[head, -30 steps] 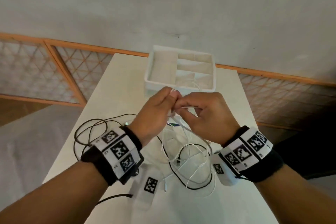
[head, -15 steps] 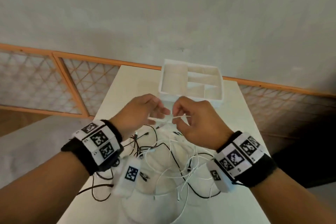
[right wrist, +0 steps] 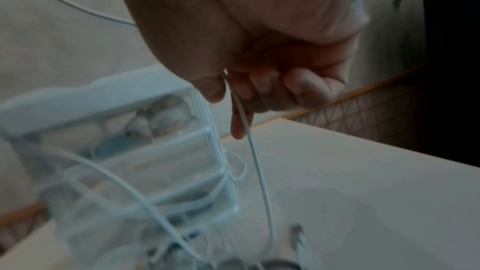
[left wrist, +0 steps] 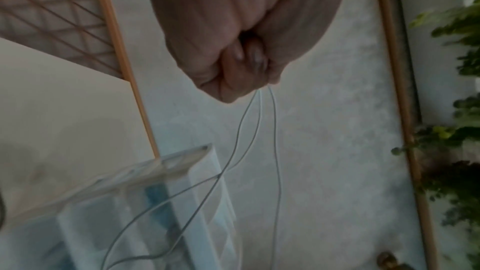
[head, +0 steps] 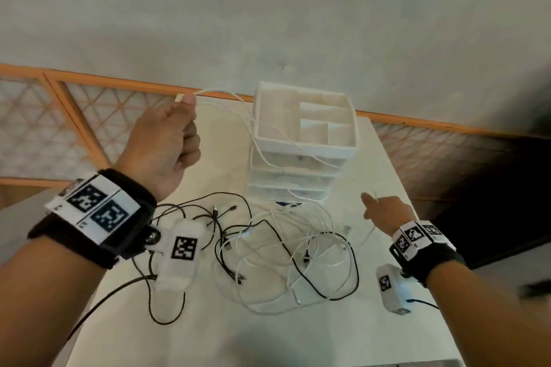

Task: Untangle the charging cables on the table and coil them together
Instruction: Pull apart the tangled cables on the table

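A tangle of white cables [head: 301,250] and black cables [head: 214,217] lies on the white table [head: 268,334]. My left hand [head: 167,140] is raised at the far left, fist closed round one white cable [head: 226,95] with its plug end poking out by the thumb; the left wrist view shows its strands [left wrist: 259,114] hanging from the fist. My right hand [head: 384,211] is low at the right, pinching the same white cable [right wrist: 249,130] between thumb and fingers. The cable stretches between the hands across the front of the drawer unit.
A white plastic drawer unit [head: 301,143] with an open compartment tray on top stands at the back middle of the table. An orange-framed lattice rail [head: 74,116] runs behind the table. The table's right edge is close to my right hand.
The hands were together in front of the drawer unit; they have pulled apart, the left up and to the left, the right down and to the right, drawing a white cable out between them.
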A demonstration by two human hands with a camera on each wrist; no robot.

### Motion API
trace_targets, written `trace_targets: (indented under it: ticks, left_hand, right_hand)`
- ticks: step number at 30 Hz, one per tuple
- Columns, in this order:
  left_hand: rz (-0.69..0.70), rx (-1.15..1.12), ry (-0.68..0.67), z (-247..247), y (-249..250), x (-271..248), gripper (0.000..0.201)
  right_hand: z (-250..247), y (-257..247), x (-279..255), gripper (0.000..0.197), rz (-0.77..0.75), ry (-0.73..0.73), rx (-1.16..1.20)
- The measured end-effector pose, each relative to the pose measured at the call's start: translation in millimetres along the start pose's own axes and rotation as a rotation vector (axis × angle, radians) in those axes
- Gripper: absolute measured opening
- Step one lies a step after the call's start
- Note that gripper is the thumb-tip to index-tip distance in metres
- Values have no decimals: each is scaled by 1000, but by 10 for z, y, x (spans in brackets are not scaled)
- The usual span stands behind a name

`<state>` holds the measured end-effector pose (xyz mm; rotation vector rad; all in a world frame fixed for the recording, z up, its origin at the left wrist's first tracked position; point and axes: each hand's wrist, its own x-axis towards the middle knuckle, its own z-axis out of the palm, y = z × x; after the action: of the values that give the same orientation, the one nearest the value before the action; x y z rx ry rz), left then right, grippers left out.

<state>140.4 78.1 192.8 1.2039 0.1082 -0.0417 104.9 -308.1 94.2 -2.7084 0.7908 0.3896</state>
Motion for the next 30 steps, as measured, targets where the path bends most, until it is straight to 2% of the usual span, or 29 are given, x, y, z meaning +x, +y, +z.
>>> trace_targets:
  ticks: [2,4,6,9,11,13,15,17,18,19,21,22,24,26,28,30]
  left_hand:
    - [-32,132,-23,35,-178,-33,35]
    - [-82,319,-78,156,-348,-119,35]
    - [-148,446,-166,362,-494,-240,32]
    - [-201,467,-330,750,-745,-327,34]
    - [-124,462,-401,1015,-963,-293,39]
    - [-107,464,-458,1226,-1206,-277,37]
    - [-214,574,-565,1279,-1548,-296,33]
    - [-332,800,-672,1135,-1884,-316,30]
    - [-344,943,-687,1024,-1982,-301,27]
    - [-351,1067,-655,900,-2036,-258,27]
    - [-434,1131,-475,691,-1999,-145,31]
    - [-490,1072,-368,614,-1916,-91,31]
    - [-594,757,-117,519,-1701,1,25]
    - [-621,319,32,561,-1402,85,32]
    - [-528,-40,-37,796,-1049,115,30]
    - [-389,-198,-219,1191,-744,84,22]
  right_hand:
    - [-300,-147,-59,71,-29,71,144]
    - [-692,-423,-174,71,-152,170,523]
    - [-1038,-715,-403,63,-365,239,881]
    - [-1315,-1030,-744,49,-710,179,1077]
    - [-1383,-1157,-885,38,-818,124,1122]
    - [-1390,-1222,-937,27,-888,152,1124]
    - [-1399,-1187,-894,17,-950,270,1051]
    - [-1448,-1076,-806,8,-962,437,919]
    - [-1466,-1014,-763,9,-951,505,854]
    - [-1460,-940,-708,17,-927,573,794]
    - [-1403,-791,-554,39,-821,655,718]
    - [-1369,-732,-483,50,-738,655,728]
    - [-1296,-629,-363,58,-583,611,774]
    - [-1248,-623,-351,47,-560,582,781]
    - [-1135,-746,-498,27,-714,511,789]
    - [-1014,-931,-748,15,-945,430,789]
